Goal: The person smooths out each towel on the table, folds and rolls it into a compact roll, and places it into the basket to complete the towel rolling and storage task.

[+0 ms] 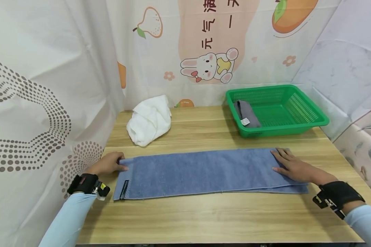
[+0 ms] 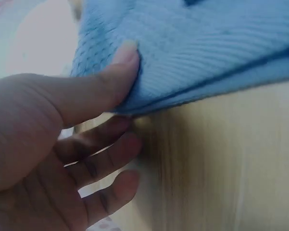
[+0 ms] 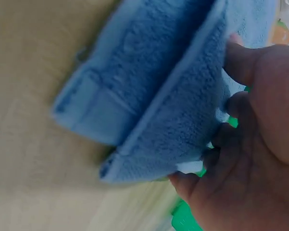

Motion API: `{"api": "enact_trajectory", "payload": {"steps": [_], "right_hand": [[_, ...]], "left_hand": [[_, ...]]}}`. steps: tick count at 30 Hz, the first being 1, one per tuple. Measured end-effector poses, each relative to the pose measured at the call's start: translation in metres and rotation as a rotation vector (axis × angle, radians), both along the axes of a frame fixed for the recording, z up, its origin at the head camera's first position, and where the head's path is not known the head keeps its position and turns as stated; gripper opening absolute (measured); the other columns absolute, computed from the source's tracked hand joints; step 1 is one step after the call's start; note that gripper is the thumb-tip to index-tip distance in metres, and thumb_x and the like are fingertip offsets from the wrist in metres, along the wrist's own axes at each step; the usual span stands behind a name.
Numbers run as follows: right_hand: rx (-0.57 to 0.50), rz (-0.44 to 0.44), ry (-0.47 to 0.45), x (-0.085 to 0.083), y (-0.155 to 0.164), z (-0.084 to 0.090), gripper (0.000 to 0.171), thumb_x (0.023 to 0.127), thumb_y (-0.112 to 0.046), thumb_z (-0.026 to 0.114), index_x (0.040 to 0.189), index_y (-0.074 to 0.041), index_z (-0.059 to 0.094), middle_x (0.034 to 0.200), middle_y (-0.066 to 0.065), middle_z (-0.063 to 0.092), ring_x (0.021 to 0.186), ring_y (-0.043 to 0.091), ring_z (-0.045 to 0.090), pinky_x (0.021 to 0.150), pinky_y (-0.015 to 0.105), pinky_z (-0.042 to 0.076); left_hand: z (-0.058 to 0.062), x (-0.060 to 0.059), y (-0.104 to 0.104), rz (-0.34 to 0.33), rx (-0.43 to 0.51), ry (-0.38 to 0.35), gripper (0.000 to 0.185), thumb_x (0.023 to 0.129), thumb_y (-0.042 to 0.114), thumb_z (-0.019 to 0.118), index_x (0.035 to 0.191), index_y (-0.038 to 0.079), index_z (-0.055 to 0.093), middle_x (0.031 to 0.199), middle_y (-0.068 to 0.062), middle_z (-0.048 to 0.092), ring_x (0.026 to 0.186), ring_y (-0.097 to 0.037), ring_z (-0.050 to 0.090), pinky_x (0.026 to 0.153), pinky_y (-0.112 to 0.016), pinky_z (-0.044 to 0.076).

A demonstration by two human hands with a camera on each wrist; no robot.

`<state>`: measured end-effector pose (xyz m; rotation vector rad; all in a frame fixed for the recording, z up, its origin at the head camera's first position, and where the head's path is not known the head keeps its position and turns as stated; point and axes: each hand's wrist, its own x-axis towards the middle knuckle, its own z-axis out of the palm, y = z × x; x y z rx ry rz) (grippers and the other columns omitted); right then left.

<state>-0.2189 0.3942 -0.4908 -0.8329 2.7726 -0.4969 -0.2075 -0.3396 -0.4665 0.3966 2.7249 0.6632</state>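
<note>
A long folded blue towel (image 1: 201, 173) lies across the table, its band and dark label at the left end. My left hand (image 1: 109, 163) is at the far left corner; in the left wrist view the thumb (image 2: 125, 60) lies over the cloth and a finger tucks under its edge, pinching it. At the other end, my right hand (image 1: 292, 166) rests on the towel with fingers extended. The right wrist view shows the layers (image 3: 168, 101) standing slightly apart at that end, with fingertips (image 3: 182, 182) touching the upper one.
Behind the towel on the wooden table (image 1: 188, 219) are a bunched white towel (image 1: 149, 120), left, and a green basket (image 1: 278, 130), right. A folded grey cloth (image 1: 248, 113) lies in the basket. Printed curtains (image 1: 160, 68) enclose the table at the back and sides.
</note>
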Motion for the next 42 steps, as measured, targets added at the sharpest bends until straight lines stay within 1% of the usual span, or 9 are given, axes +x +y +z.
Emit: {"api": "enact_trajectory", "payload": {"steps": [2,5,11,15,20,24,29,36,42], "right_hand": [[0.038,-0.017,-0.005,0.001,-0.003,0.002,0.075,0.102,-0.032,0.065,0.154,0.012,0.033,0.153,0.046,0.024,0.139,0.067,0.020,0.100,0.079,0.027],[0.096,0.003,0.143,-0.002,-0.015,0.008,0.067,0.095,-0.029,0.075,0.143,0.012,0.050,0.144,0.047,0.038,0.130,0.066,0.038,0.096,0.077,0.035],[0.019,0.027,0.329,-0.007,-0.083,0.026,0.028,0.089,-0.014,0.080,0.113,0.000,0.073,0.113,0.024,0.070,0.102,0.044,0.067,0.085,0.058,0.054],[-0.124,0.037,0.185,-0.004,-0.157,0.043,0.019,0.099,-0.022,0.071,0.112,-0.008,0.075,0.101,0.005,0.075,0.089,0.022,0.071,0.076,0.042,0.058],[-0.287,0.070,-0.094,0.015,-0.255,0.053,0.054,0.101,-0.057,0.058,0.127,-0.011,0.069,0.102,0.000,0.074,0.083,0.009,0.068,0.073,0.035,0.056],[-0.324,0.113,-0.110,0.025,-0.296,0.041,0.047,0.101,-0.050,0.063,0.128,-0.012,0.065,0.085,-0.003,0.068,0.064,0.008,0.061,0.059,0.029,0.050],[-0.425,0.036,-0.080,0.025,-0.296,0.033,0.007,0.102,-0.011,0.064,0.106,-0.008,0.068,0.073,-0.005,0.054,0.054,0.007,0.046,0.054,0.025,0.039],[-0.595,0.014,-0.231,0.020,-0.283,0.061,0.022,0.107,-0.021,0.058,0.087,-0.011,0.058,0.066,-0.001,0.039,0.054,0.014,0.036,0.056,0.028,0.033],[-0.715,-0.079,-0.323,0.015,-0.263,0.089,0.025,0.109,-0.027,0.054,0.099,-0.006,0.063,0.077,0.004,0.045,0.068,0.019,0.044,0.065,0.031,0.035]], "left_hand": [[0.001,-0.001,-0.003,0.024,0.075,-0.043,0.026,0.094,0.022,0.077,0.094,0.004,0.058,0.075,-0.003,0.048,0.066,-0.018,0.044,0.061,-0.033,0.037],[0.007,-0.003,0.002,0.084,0.167,-0.095,0.026,0.097,0.022,0.074,0.100,0.004,0.056,0.078,-0.003,0.049,0.070,-0.019,0.046,0.062,-0.032,0.038],[0.029,-0.011,0.056,0.099,0.405,-0.137,0.033,0.100,0.018,0.070,0.124,0.003,0.055,0.096,-0.011,0.059,0.075,-0.021,0.053,0.062,-0.037,0.049],[0.038,-0.014,0.108,0.030,0.607,-0.209,0.038,0.099,0.018,0.071,0.135,0.009,0.062,0.089,-0.011,0.063,0.069,-0.020,0.060,0.063,-0.042,0.057],[0.031,-0.010,0.174,0.036,0.841,-0.351,0.043,0.096,0.011,0.075,0.136,0.007,0.059,0.085,-0.014,0.069,0.069,-0.027,0.070,0.074,-0.048,0.060],[0.028,-0.004,0.205,0.026,0.933,-0.411,0.044,0.096,0.010,0.074,0.134,0.004,0.054,0.100,-0.018,0.073,0.085,-0.031,0.075,0.088,-0.054,0.057],[0.024,-0.009,0.208,-0.026,0.874,-0.359,0.045,0.096,0.013,0.075,0.135,0.002,0.056,0.106,-0.021,0.070,0.092,-0.032,0.072,0.084,-0.049,0.059],[0.001,-0.028,0.177,-0.161,0.443,-0.070,0.048,0.086,0.037,0.085,0.125,0.015,0.068,0.132,-0.006,0.054,0.110,-0.022,0.053,0.089,-0.037,0.048],[-0.011,-0.034,0.158,-0.305,0.444,-0.271,0.025,0.091,0.033,0.081,0.100,0.012,0.070,0.085,0.000,0.067,0.074,-0.015,0.058,0.067,-0.028,0.047]]}}
